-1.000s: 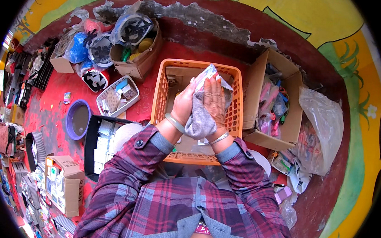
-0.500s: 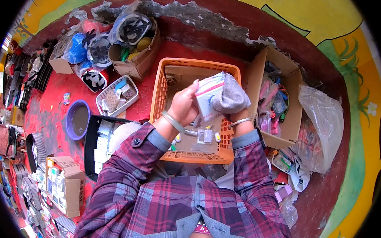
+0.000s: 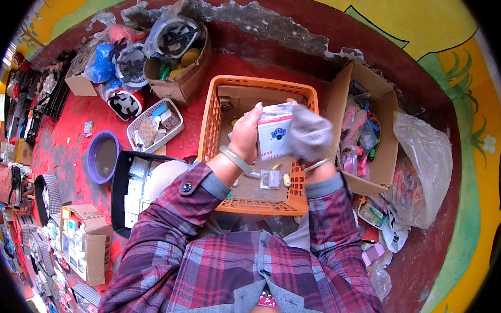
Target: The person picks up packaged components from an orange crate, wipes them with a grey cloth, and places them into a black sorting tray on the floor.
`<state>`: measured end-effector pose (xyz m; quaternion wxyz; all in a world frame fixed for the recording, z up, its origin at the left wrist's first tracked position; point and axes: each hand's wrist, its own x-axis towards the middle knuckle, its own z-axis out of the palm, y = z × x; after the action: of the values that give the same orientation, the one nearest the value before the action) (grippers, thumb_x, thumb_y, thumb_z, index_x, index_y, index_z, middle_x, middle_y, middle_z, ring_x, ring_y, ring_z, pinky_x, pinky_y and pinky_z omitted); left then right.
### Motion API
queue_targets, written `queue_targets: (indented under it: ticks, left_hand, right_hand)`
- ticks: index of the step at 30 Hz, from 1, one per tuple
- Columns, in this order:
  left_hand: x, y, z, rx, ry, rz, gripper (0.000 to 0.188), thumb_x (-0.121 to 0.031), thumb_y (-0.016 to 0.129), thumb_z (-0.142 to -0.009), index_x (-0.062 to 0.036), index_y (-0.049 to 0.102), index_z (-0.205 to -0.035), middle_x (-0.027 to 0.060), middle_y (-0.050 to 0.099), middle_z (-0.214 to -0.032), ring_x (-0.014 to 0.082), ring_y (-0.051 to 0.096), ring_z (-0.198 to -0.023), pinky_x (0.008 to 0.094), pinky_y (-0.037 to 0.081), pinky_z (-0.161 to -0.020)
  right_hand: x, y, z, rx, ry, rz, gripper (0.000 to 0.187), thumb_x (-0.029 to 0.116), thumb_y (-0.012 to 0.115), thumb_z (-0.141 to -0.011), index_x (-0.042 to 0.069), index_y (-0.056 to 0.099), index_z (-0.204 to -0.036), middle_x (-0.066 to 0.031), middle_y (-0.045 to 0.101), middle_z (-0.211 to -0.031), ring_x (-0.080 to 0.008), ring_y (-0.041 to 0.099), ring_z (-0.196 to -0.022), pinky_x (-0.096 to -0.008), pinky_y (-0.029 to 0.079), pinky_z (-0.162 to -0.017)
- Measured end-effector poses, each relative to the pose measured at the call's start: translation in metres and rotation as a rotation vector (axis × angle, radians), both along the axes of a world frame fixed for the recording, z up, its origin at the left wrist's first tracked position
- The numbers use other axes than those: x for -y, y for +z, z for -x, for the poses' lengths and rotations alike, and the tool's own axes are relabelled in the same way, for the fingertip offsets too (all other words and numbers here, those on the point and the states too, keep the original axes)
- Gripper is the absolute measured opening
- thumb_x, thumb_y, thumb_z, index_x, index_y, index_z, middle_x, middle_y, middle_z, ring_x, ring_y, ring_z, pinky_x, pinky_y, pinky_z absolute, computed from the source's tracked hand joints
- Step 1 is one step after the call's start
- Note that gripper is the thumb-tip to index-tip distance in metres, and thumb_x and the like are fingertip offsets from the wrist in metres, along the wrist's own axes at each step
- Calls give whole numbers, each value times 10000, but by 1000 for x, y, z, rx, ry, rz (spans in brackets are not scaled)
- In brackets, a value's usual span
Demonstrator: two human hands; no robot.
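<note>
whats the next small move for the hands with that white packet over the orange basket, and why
Probably lower the white packet into the orange basket. Both the left hand and the right hand hold it directly above the basket's open top, where small white items already lie on the cardboard liner, so it only needs setting down.

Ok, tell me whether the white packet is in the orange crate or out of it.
Out. Both hands, left hand and right hand, hold the white packet up above the orange crate.
</note>
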<state>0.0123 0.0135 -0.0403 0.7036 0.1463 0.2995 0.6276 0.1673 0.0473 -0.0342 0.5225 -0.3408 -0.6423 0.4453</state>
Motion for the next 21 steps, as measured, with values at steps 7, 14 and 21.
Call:
queue_targets:
  ticks: [7, 14, 21]
  left_hand:
    - [15, 16, -5, -257, 158, 28, 404, -316, 413, -969, 37, 608, -989, 104, 647, -901, 175, 610, -813, 298, 474, -762]
    - [17, 21, -7, -191, 126, -13, 393, -308, 428, -966, 37, 617, -964, 111, 646, -928, 174, 610, -819, 293, 470, -772]
    - [10, 21, 6, -119, 113, 17, 391, -290, 417, -970, 44, 621, -985, 118, 651, -942, 185, 616, -842, 299, 466, -802]
  right_hand:
    - [2, -20, 23, -11, -113, 424, 542, 503, 526, -899, -29, 615, -950, -93, 656, -858, -171, 590, -783, -303, 472, -734]
    - [2, -23, 19, -449, -13, 683, 433, 440, 425, -957, 48, 607, -984, -49, 633, -905, -153, 601, -808, -284, 478, -759]
    - [12, 10, 10, -512, 49, 787, 352, 331, 447, -937, 42, 594, -1073, -78, 644, -974, -185, 619, -883, -304, 501, -788]
